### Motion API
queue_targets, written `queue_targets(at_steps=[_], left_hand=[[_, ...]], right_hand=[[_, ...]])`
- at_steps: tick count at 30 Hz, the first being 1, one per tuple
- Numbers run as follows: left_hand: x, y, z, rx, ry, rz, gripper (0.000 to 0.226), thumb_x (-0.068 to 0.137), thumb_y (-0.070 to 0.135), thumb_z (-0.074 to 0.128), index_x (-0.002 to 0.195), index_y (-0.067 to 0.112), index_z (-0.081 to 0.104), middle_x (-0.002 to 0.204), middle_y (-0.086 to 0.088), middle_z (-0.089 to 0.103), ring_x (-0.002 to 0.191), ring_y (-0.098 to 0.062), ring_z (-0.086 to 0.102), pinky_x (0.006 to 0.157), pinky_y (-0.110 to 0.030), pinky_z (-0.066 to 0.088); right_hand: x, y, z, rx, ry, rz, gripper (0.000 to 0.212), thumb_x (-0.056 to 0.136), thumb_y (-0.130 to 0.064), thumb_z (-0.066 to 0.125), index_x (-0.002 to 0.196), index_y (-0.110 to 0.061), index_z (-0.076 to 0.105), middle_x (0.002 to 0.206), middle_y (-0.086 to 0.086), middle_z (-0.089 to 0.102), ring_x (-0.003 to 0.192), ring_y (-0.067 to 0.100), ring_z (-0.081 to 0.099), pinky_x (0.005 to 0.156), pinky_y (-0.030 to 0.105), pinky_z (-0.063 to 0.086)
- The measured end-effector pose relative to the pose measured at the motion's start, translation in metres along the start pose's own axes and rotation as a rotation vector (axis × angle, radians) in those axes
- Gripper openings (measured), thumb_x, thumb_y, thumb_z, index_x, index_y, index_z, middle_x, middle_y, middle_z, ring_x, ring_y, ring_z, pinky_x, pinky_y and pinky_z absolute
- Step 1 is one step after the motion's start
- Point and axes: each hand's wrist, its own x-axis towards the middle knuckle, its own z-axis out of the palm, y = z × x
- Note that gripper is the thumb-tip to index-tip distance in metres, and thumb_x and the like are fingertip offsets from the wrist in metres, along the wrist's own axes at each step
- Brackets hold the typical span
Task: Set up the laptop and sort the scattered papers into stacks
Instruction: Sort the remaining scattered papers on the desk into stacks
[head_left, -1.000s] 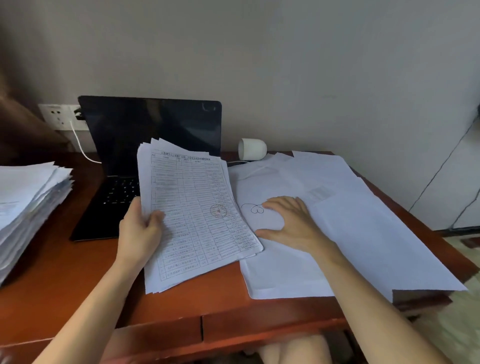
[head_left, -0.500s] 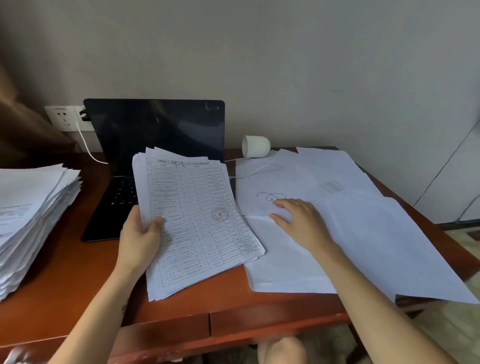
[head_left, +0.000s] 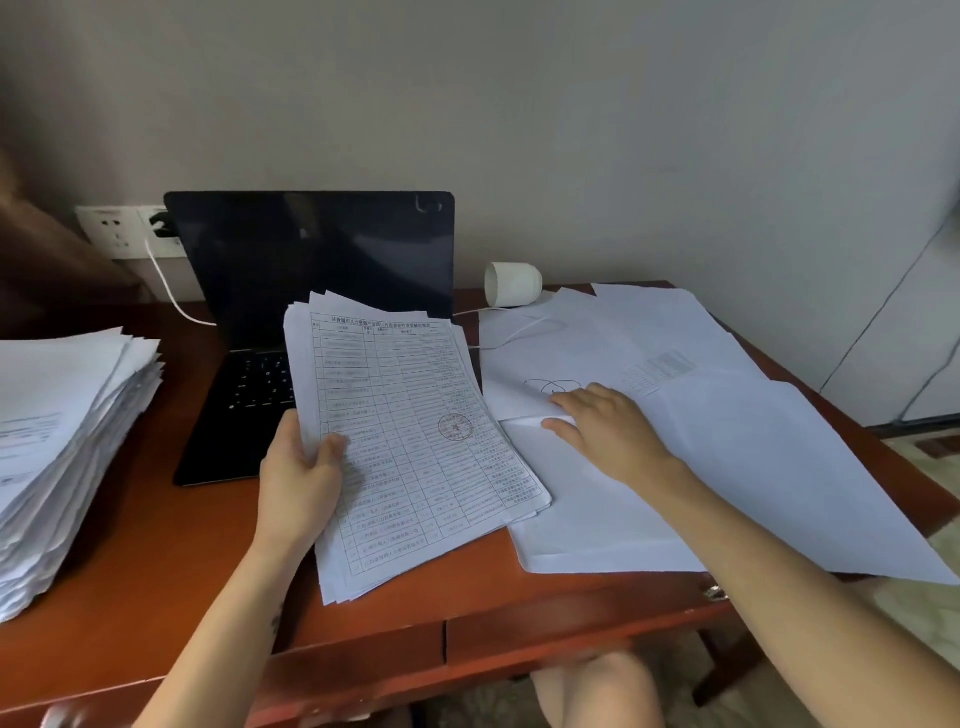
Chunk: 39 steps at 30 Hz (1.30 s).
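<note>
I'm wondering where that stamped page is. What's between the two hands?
In the head view, the printed papers gripped by the left hand, red stamp on top, fill the stretch up to the right hand, which touches loose sheets.

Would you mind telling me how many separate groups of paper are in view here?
3: a tall stack at left on the desk; a printed bundle gripped by the left hand, before the laptop; loose overlapping sheets under the right hand. More may be hidden beneath.
</note>
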Motion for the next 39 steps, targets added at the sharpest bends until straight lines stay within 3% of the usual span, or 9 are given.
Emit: queue_targets(at_steps=[7, 10, 13, 16, 20, 22, 27, 31, 39], left_hand=[[-0.001, 0.001, 0.0, -0.021, -0.021, -0.004, 0.022, 0.105, 0.013, 0.059, 0.12, 0.028, 0.055, 0.116, 0.017, 0.066, 0.109, -0.01, 0.066, 0.091, -0.038, 0.056], [-0.002, 0.002, 0.0, -0.012, -0.019, 0.008, 0.021, 0.105, 0.012, 0.058, 0.121, 0.026, 0.054, 0.115, 0.017, 0.065, 0.107, -0.009, 0.064, 0.087, -0.032, 0.054], [-0.001, 0.002, 0.001, 0.0, -0.014, 0.015, 0.021, 0.105, 0.011, 0.058, 0.121, 0.023, 0.054, 0.113, 0.017, 0.064, 0.104, -0.005, 0.063, 0.082, -0.026, 0.05], [0.0, 0.001, 0.001, 0.011, -0.013, 0.014, 0.02, 0.105, 0.01, 0.057, 0.12, 0.022, 0.055, 0.112, 0.018, 0.063, 0.103, 0.0, 0.061, 0.079, -0.024, 0.048], [-0.001, 0.0, 0.0, -0.001, -0.026, -0.002, 0.022, 0.105, 0.01, 0.057, 0.121, 0.024, 0.054, 0.113, 0.019, 0.063, 0.103, -0.001, 0.061, 0.079, -0.021, 0.048], [0.0, 0.0, 0.0, -0.017, -0.034, -0.006, 0.023, 0.105, 0.012, 0.058, 0.123, 0.024, 0.053, 0.117, 0.015, 0.064, 0.107, -0.006, 0.062, 0.08, -0.022, 0.049], [0.0, -0.001, -0.001, -0.058, -0.074, -0.033, 0.024, 0.105, 0.013, 0.059, 0.125, 0.025, 0.052, 0.122, 0.012, 0.064, 0.115, -0.014, 0.063, 0.09, -0.031, 0.054], [0.001, 0.002, -0.004, -0.15, -0.126, -0.076, 0.03, 0.105, 0.011, 0.06, 0.132, 0.019, 0.053, 0.128, 0.007, 0.068, 0.121, -0.017, 0.066, 0.101, -0.046, 0.056], [-0.009, 0.003, -0.001, -0.273, -0.219, -0.221, 0.027, 0.105, 0.012, 0.06, 0.13, 0.02, 0.056, 0.126, 0.002, 0.072, 0.116, -0.022, 0.071, 0.1, -0.054, 0.057]], right_hand=[[0.0, -0.015, -0.013, -0.109, 0.118, 0.068, 0.037, 0.1, -0.033, 0.044, 0.107, -0.007, 0.07, 0.063, 0.007, 0.064, 0.061, 0.028, 0.063, 0.052, 0.034, 0.05], [0.002, -0.017, -0.022, -0.073, 0.104, 0.101, 0.032, 0.099, -0.021, 0.057, 0.125, -0.003, 0.064, 0.064, 0.008, 0.063, 0.056, 0.027, 0.062, 0.047, 0.033, 0.05], [-0.001, -0.018, -0.026, -0.005, 0.044, 0.098, 0.055, 0.091, -0.015, 0.072, 0.141, -0.001, 0.053, 0.073, 0.009, 0.067, 0.061, 0.027, 0.065, 0.048, 0.033, 0.052], [-0.005, -0.015, -0.029, 0.091, -0.052, 0.072, 0.068, 0.088, -0.005, 0.072, 0.15, 0.0, 0.042, 0.092, 0.015, 0.072, 0.082, 0.032, 0.071, 0.063, 0.039, 0.059], [0.002, -0.023, -0.028, -0.13, 0.051, -0.042, 0.078, 0.057, 0.02, 0.071, 0.133, 0.007, 0.059, 0.072, 0.012, 0.064, 0.06, 0.029, 0.063, 0.052, 0.033, 0.053], [0.004, -0.022, -0.023, -0.181, 0.064, -0.093, 0.073, 0.053, 0.02, 0.07, 0.124, 0.001, 0.064, 0.076, 0.01, 0.065, 0.065, 0.03, 0.063, 0.058, 0.035, 0.054], [0.003, -0.014, -0.032, -0.126, 0.214, 0.005, 0.029, 0.084, 0.003, 0.055, 0.108, -0.009, 0.069, 0.073, 0.004, 0.059, 0.068, 0.028, 0.057, 0.066, 0.038, 0.049], [0.008, -0.019, -0.061, 0.032, 0.368, 0.126, 0.02, 0.085, 0.002, 0.063, 0.102, -0.006, 0.071, 0.073, 0.003, 0.063, 0.067, 0.025, 0.056, 0.064, 0.037, 0.05], [-0.029, -0.063, -0.083, 0.186, 0.415, 0.172, 0.018, 0.092, -0.004, 0.061, 0.106, -0.004, 0.072, 0.087, 0.004, 0.07, 0.077, 0.021, 0.061, 0.069, 0.032, 0.051]])
